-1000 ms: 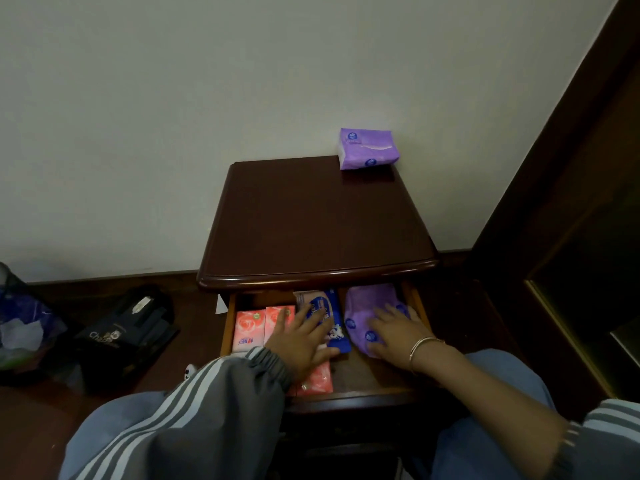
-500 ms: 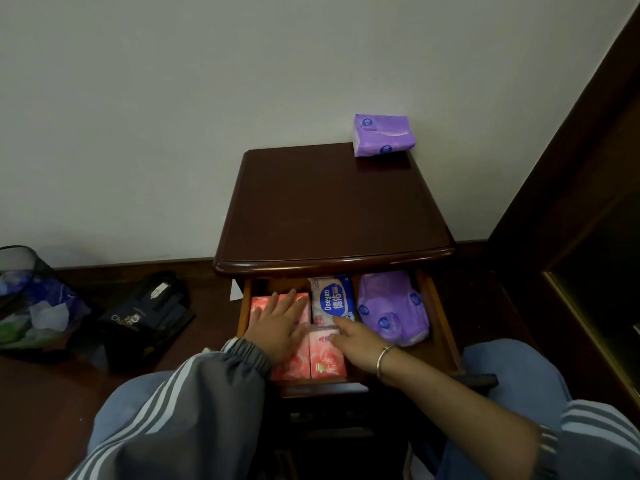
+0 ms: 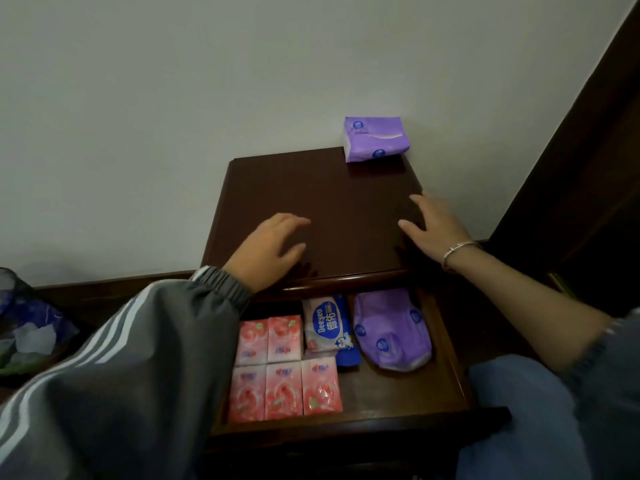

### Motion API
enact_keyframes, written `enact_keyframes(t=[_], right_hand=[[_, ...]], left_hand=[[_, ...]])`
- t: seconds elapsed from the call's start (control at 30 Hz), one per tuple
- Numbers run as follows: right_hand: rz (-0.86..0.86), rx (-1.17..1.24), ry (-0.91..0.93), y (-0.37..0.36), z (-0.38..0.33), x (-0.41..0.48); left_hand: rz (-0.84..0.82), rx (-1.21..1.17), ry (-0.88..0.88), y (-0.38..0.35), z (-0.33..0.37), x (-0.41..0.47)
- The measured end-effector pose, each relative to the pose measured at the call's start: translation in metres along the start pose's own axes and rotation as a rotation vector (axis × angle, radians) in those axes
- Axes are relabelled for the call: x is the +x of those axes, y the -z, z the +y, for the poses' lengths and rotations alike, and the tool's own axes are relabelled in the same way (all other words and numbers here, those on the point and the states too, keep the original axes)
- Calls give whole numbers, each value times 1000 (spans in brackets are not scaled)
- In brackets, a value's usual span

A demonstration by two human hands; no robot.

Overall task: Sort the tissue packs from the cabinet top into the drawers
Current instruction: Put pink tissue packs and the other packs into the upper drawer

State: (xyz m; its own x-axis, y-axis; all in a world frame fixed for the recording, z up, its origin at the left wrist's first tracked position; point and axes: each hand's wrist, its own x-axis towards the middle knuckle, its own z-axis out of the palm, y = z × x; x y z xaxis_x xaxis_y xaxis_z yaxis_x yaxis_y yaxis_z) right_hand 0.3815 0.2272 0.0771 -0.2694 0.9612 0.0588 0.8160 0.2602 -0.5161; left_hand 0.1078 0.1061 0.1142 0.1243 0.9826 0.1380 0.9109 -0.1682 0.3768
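Note:
A purple tissue pack (image 3: 375,139) lies at the back right corner of the dark wooden cabinet top (image 3: 332,195). Both hands hover over that top, empty. My left hand (image 3: 268,251) is near the front left, fingers loosely curved. My right hand (image 3: 433,226) is at the right side with fingers spread, well short of the purple pack. Below, the drawer (image 3: 450,358) stands pulled out. It holds several pink packs (image 3: 282,368) on the left, a white and blue wipes pack (image 3: 327,323) in the middle and a soft purple pack (image 3: 391,329) on the right.
A bin with a bag and crumpled paper (image 3: 27,327) stands on the floor at the left. Dark wooden furniture (image 3: 588,168) rises at the right. My knees in blue trousers (image 3: 519,420) flank the drawer front.
Both hands have come up out of the drawer and now hover over the cabinet top. The packs in the drawer lie uncovered. The view has moved closer.

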Motion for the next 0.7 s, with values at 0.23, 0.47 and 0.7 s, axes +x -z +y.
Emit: enact_keyframes(t=[0.23,0.47,0.7], right_hand=[[-19,-198,-122,-37,15,33],[39,-183,-96,-36,16,31],[104,-160,-95,-40,17,30]], left_hand=[[126,164,12,-18,-17,113],[127,287,-1,-50,-11,233],[63,296,48,-81,-16,277]])
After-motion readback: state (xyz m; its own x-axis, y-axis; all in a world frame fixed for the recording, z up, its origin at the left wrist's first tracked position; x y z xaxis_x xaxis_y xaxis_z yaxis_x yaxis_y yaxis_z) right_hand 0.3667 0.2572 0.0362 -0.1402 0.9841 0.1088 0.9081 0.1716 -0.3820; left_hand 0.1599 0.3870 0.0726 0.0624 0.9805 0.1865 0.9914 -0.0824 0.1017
